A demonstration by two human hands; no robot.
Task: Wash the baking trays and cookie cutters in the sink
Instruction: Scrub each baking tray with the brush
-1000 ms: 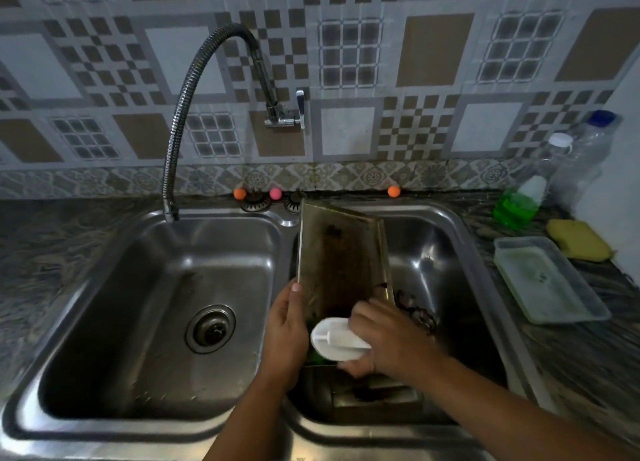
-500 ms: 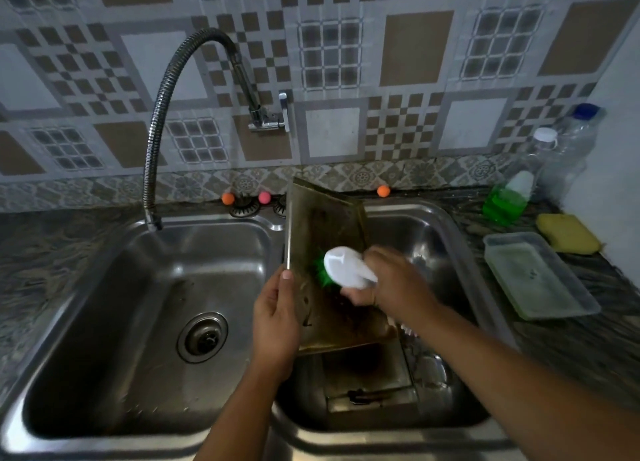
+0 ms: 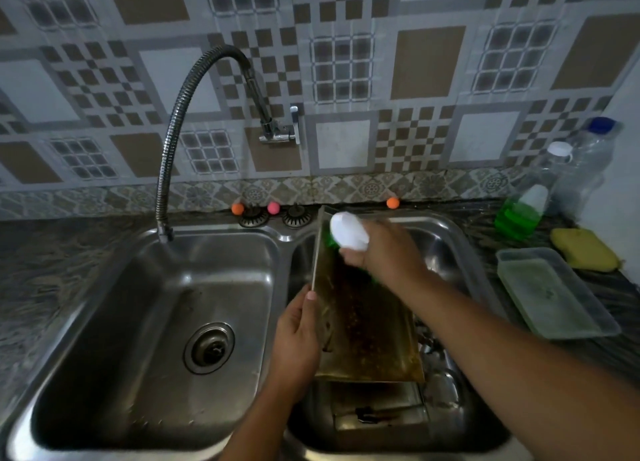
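Here, left hand point(image 3: 296, 336) fingers gripping baking tray point(image 3: 360, 322) edge, right hand point(image 3: 382, 249) fingers clasping scrub brush point(image 3: 348, 232) atop it.

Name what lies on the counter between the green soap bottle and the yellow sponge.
Nothing: in the head view, bare dark counter separates the green soap bottle from the yellow sponge.

The right hand point(image 3: 381, 249) covers the far corner of the baking tray point(image 3: 363, 329). The brush point(image 3: 348, 231) is blurred; its green bristles hardly show. Both elbows are cut off.
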